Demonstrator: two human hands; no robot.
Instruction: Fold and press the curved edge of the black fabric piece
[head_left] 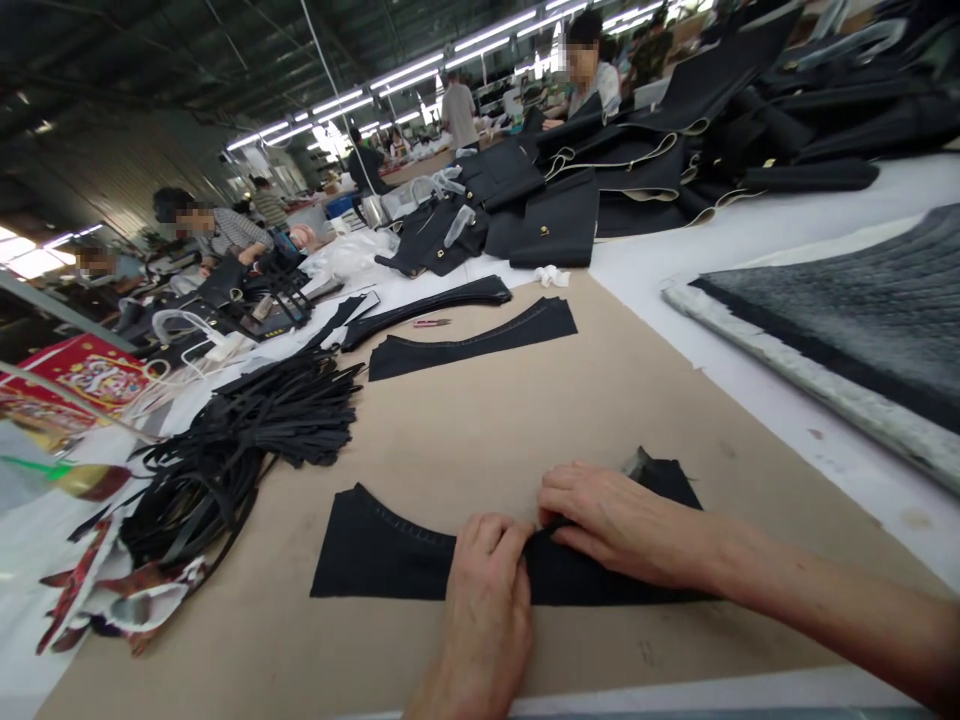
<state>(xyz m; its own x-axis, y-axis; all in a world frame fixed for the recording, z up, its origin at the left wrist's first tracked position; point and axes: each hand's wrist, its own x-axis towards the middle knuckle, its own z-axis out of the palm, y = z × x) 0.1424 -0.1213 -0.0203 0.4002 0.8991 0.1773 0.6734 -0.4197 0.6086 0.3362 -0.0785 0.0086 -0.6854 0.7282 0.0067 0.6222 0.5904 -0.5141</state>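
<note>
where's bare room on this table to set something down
Bare brown paper lies between the near black piece and the curved pieces beyond; also the white strip beside the grey mat. Straps crowd the left.

1 head-worn camera, facing forward and down, close above the paper-covered table (525, 420), its length receding ahead

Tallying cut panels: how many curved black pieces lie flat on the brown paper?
3. Left hand and right hand hold the near piece; the middle piece lies midway up the brown paper; the far piece at its far edge. Piles beyond may hide more.
</note>
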